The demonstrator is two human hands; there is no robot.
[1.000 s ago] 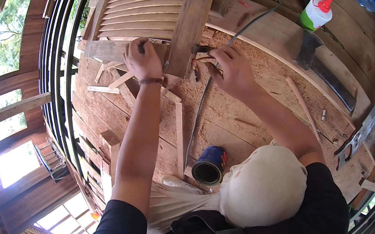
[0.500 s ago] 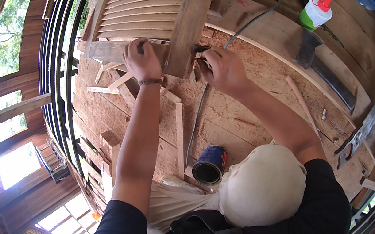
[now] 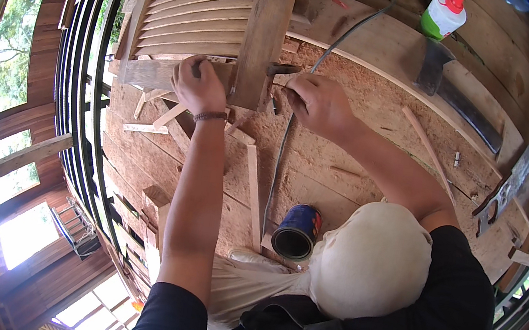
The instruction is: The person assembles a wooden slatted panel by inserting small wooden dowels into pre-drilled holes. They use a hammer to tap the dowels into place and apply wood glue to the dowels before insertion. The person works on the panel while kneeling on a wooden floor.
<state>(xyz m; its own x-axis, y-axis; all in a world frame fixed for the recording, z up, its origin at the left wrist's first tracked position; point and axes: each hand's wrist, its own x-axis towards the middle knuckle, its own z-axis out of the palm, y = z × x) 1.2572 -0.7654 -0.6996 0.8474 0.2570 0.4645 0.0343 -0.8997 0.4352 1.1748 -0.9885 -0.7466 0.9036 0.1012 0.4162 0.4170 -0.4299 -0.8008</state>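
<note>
A wooden louvred shutter [image 3: 264, 38] lies at the top left, its slats held between a side post and a bottom rail [image 3: 150, 72]. My left hand [image 3: 200, 84] is closed over that rail, close to the corner joint, with fingers curled. My right hand [image 3: 319, 102] is just right of the joint, its fingers pinched together. What they pinch is too small to make out. A dark, narrow piece [image 3: 284, 69] juts from the post's outer edge towards the right fingertips. Below it, a small dark object [image 3: 275, 105] lies on the sawdust-covered boards.
A hatchet [image 3: 457, 100] and a white-green bottle with red cap [image 3: 443, 15] sit on a plank at the upper right. Further right lies a handsaw [image 3: 509, 184]. A blue tin [image 3: 297, 231] stands nearer me. A grey cable [image 3: 281, 167] crosses the boards among wood scraps.
My right hand has shifted slightly right and down, away from the joint, exposing more of the dark piece. My left hand has stayed on the rail. The shutter has shifted slightly left.
</note>
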